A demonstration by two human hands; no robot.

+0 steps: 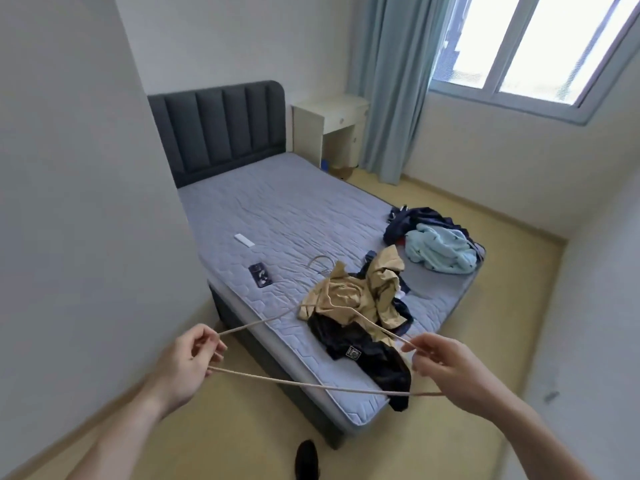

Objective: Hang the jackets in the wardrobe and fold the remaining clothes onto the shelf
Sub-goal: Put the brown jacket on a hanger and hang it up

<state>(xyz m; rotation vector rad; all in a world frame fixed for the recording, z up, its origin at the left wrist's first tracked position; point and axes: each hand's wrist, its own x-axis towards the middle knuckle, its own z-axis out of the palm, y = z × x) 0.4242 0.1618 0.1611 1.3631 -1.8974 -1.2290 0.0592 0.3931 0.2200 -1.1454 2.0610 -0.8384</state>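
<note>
I hold a thin beige clothes hanger over the foot corner of the bed. My left hand pinches its left end, and my right hand pinches its right end. The hanger's hook points away from me, lying on the mattress. A tan and black jacket lies crumpled on the bed corner, and the hanger's right arm passes over or through it. A light blue garment sits on navy clothes at the bed's right edge.
A dark phone and a white remote lie on the mattress to the left. A wall stands close on the left. A cream nightstand and a blue curtain are beyond the bed. A dark shoe is on the floor below.
</note>
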